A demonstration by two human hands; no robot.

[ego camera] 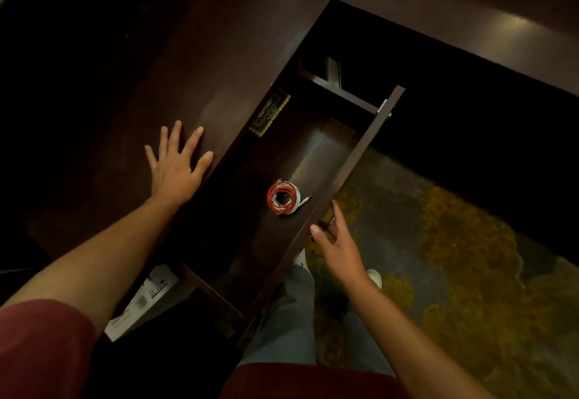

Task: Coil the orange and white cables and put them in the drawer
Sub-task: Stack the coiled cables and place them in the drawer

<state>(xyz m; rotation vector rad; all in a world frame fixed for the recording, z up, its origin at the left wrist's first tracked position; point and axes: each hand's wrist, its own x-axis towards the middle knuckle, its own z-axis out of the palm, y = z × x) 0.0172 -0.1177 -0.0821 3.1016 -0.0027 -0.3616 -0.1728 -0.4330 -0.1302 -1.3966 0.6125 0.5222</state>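
Head view: nearest, the right hand [336,243] is seen at the front panel of the open drawer [351,167], its fingers [338,214] loosely apart against the front edge, gripping nothing. Inside the drawer, the orange and white cables [283,197] are laid coiled together on its floor. Farther off, the left hand [175,163] is pressed flat on the dark desk [141,91], fingers spread.

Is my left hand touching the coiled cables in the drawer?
Apart. The head view shows the left hand flat on the desk top, with dark drawer floor between it and the coiled cables.
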